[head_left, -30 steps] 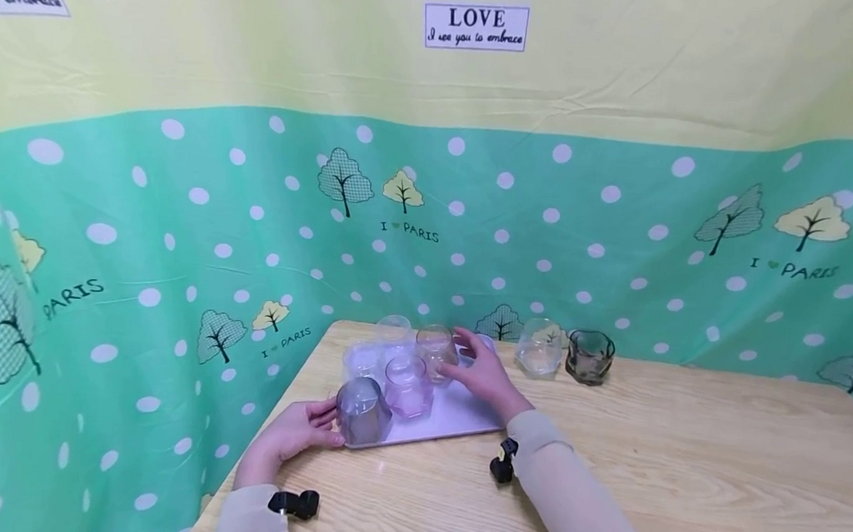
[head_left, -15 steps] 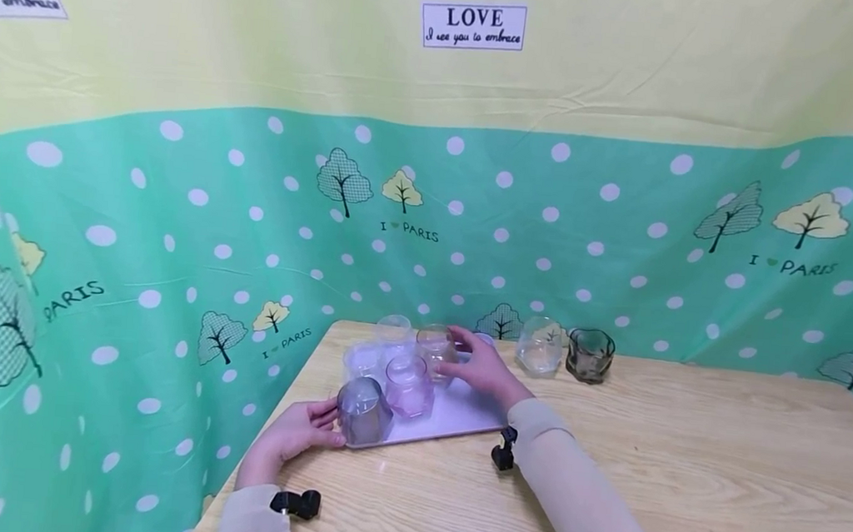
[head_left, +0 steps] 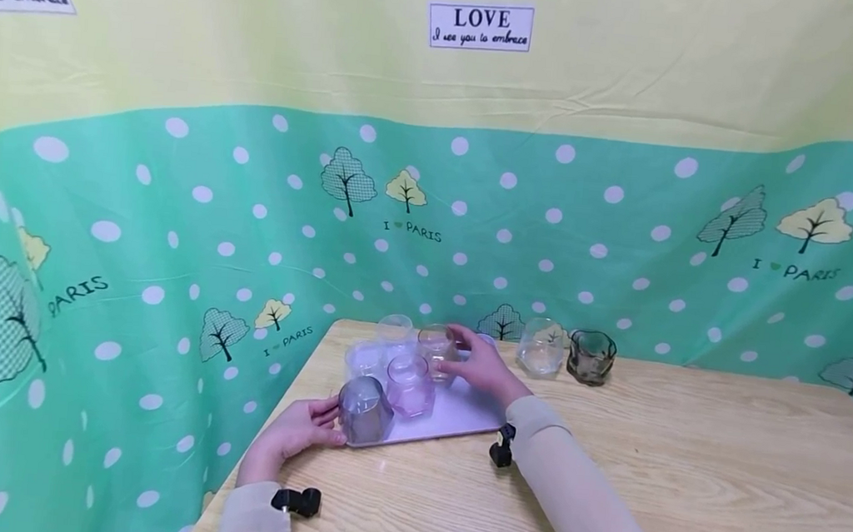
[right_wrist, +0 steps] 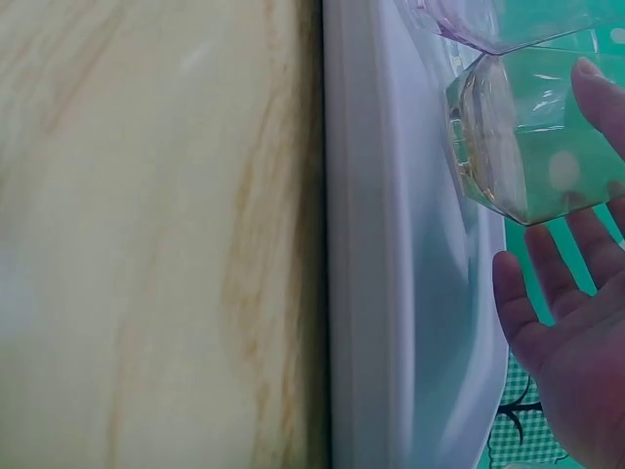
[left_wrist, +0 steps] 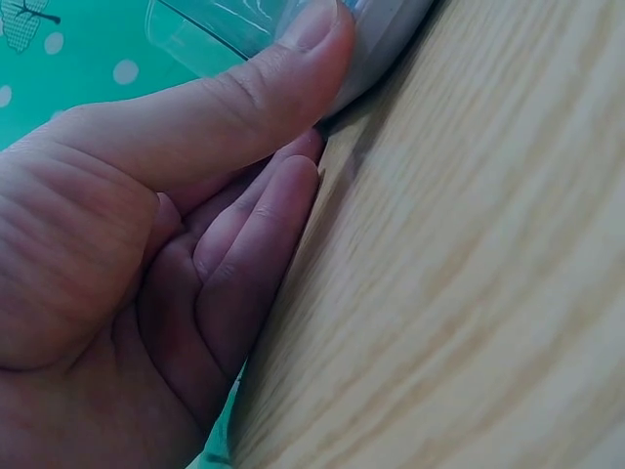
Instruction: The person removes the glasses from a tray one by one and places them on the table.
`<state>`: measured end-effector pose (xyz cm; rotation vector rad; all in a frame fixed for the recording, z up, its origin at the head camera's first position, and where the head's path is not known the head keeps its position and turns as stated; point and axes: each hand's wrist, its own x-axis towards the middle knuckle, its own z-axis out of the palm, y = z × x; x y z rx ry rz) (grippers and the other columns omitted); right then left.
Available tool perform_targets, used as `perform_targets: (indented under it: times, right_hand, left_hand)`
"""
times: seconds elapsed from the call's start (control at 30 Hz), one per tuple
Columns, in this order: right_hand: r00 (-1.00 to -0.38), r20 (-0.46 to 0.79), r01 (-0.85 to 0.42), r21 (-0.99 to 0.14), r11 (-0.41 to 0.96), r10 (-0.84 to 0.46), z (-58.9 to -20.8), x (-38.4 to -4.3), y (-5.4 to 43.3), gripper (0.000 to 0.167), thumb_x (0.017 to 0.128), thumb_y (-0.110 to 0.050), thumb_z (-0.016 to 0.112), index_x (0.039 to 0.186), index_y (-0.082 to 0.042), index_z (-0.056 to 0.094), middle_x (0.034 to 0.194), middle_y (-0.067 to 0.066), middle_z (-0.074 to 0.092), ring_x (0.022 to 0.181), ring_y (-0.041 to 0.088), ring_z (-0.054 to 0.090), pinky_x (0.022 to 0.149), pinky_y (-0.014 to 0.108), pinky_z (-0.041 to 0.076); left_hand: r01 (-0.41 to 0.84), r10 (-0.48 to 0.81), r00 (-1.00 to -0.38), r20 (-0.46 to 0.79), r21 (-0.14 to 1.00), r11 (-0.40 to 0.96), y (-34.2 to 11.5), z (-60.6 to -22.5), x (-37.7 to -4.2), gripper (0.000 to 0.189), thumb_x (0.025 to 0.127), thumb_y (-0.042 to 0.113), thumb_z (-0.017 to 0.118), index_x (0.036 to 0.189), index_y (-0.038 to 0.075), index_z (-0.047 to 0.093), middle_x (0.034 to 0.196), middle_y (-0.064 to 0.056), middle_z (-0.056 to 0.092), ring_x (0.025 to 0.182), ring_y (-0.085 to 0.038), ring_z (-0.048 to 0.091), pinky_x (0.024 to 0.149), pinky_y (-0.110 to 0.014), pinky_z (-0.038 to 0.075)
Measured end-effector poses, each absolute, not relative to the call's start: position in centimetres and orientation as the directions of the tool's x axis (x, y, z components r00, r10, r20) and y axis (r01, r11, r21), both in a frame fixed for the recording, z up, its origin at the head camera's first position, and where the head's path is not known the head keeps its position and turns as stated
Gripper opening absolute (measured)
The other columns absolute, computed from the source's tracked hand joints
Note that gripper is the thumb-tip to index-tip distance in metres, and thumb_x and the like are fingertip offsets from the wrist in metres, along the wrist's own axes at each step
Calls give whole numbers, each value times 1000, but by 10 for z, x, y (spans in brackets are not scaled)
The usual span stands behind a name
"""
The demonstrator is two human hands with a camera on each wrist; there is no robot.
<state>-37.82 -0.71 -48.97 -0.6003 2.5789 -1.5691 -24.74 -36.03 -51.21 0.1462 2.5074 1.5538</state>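
Observation:
A white rectangular tray (head_left: 452,414) bears several faceted drinking glasses. My left hand (head_left: 295,433) is at its front left corner beside a smoky grey glass (head_left: 365,413). In the left wrist view, the thumb (left_wrist: 311,29) lies over the tray edge (left_wrist: 376,63), with the other fingers low beside it, near the tabletop. My right hand (head_left: 484,369) holds an amber-tinted glass (head_left: 435,352) at the tray's back, thumb on one side and fingers on the other. A pink glass (head_left: 409,390) stands between this glass and the grey one.
Clear glasses (head_left: 365,360) stand on the tray's left part. To its right, a clear glass (head_left: 540,350) and a dark grey glass (head_left: 590,358) stand on the wooden table (head_left: 719,464) near the back edge. A patterned curtain (head_left: 520,223) hangs behind and at left.
The right hand and forearm have shifted very slightly at the amber glass. The left hand, tray and other glasses look unmoved apart from small camera sway.

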Motion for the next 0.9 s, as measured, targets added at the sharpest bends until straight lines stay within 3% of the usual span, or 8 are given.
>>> perform_targets:
  times: [0.57, 0.9]
  right_hand:
    - [-937, 113, -260, -857, 445, -330, -491, -381, -5, 85, 89, -24, 90, 160, -8, 47, 151, 16, 59, 136, 35, 59, 115, 49, 51]
    - [-943, 120, -251, -869, 426, -312, -496, -380, -9, 87, 89, -25, 90, 161, -7, 46, 157, 14, 55, 136, 34, 59, 116, 48, 50]
  left_hand:
    - [-30, 168, -978, -121, 886, 463, -358, -510, -248, 87, 82, 6, 93, 154, -11, 46, 156, -28, 50, 143, -42, 53, 117, -48, 46]
    - [-27, 163, -980, -112, 892, 451, -358, -509, -245, 87, 82, 5, 92, 154, -11, 46, 157, -27, 49, 144, -41, 51, 117, -46, 46]
